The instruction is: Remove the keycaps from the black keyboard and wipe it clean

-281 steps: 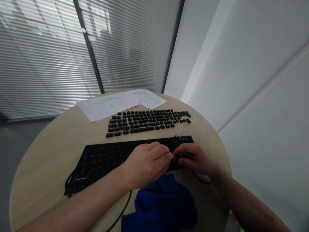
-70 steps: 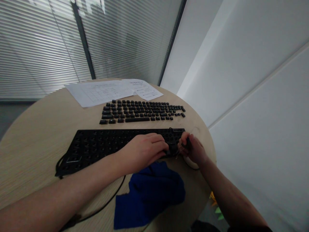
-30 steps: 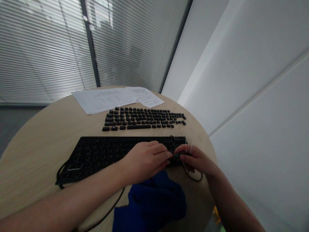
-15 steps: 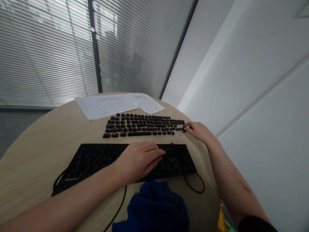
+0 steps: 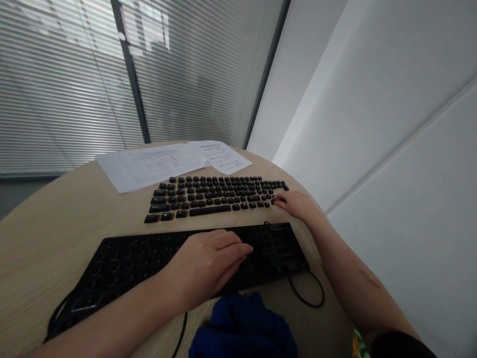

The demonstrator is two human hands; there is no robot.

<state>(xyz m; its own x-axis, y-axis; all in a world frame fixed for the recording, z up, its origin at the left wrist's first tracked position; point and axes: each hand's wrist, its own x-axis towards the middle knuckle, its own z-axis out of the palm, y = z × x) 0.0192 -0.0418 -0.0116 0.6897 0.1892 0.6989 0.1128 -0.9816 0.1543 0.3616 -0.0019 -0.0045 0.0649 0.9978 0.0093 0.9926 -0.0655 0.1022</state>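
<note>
My left hand [image 5: 210,258] lies across the black keyboard base [image 5: 283,248], whose key sockets are bare of caps. Its fingers are closed together with the thumb beneath; whatever may be between the tips is hidden. Beyond the base, loose black keycaps [image 5: 208,189] are laid out in keyboard rows, including a long space bar [image 5: 210,210]. My right hand [image 5: 296,204] is at the right end of these rows, its thumb and fingers pinched on a small dark keycap [image 5: 274,201], mostly covered by the fingertips.
Printed papers [image 5: 160,161] lie at the back of the round wooden table [image 5: 74,209]. A bunched blue cloth [image 5: 244,328] is at the front edge. A black cable [image 5: 181,335] runs near it, and another loop [image 5: 311,301] hangs at right. A white wall stands close on the right.
The view has shifted slightly. My right hand has moved a little left, closer to the end of the lower keycap rows. My left hand remains on the keyboard base.
</note>
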